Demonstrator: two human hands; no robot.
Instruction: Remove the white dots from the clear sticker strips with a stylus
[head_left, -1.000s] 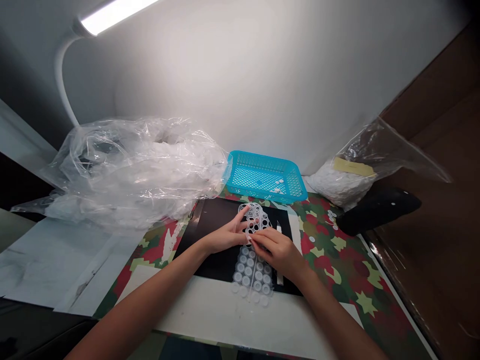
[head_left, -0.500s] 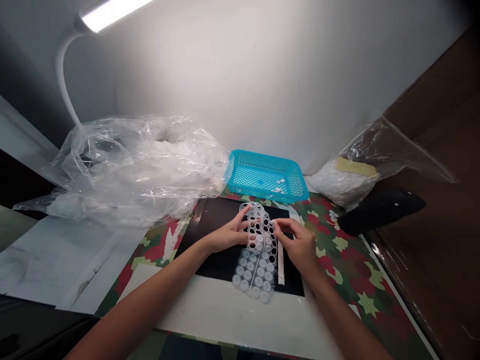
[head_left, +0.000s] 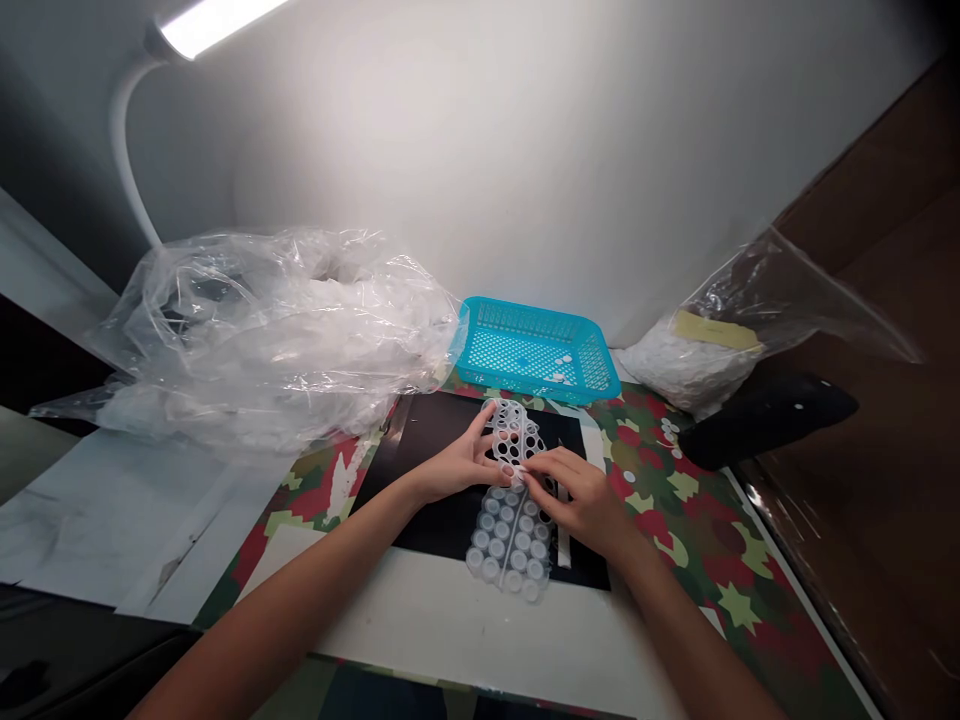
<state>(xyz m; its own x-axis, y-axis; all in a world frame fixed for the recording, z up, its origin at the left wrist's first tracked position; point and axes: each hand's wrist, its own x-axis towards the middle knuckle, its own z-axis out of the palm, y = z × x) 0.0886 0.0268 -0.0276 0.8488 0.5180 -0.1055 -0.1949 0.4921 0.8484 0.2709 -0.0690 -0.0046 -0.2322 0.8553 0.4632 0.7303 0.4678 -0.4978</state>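
Note:
A clear plastic tray [head_left: 517,530] with rows of round cells lies over a black mat [head_left: 442,520]. Its near cells hold white round caps or discs; its far part is a sheet of open rings. My left hand [head_left: 457,467] grips the far part from the left, fingers spread, some showing through the rings and the thumb near its middle. My right hand [head_left: 574,495] is closed in a pinch over the tray's middle, close to the left thumb. A small white piece shows at its fingertips, too small to name. A white strip [head_left: 563,550] lies right of the tray.
Behind stands a blue basket [head_left: 536,390] with a few white discs. A large clear bag [head_left: 277,340] of whitish contents lies left; another bag [head_left: 675,375] and a black object [head_left: 772,420] lie right. A lamp [head_left: 225,20] hangs upper left.
My right hand has moved left and slightly down, from the tray's right edge to its middle, close to the left thumb. The left hand stays on the tray.

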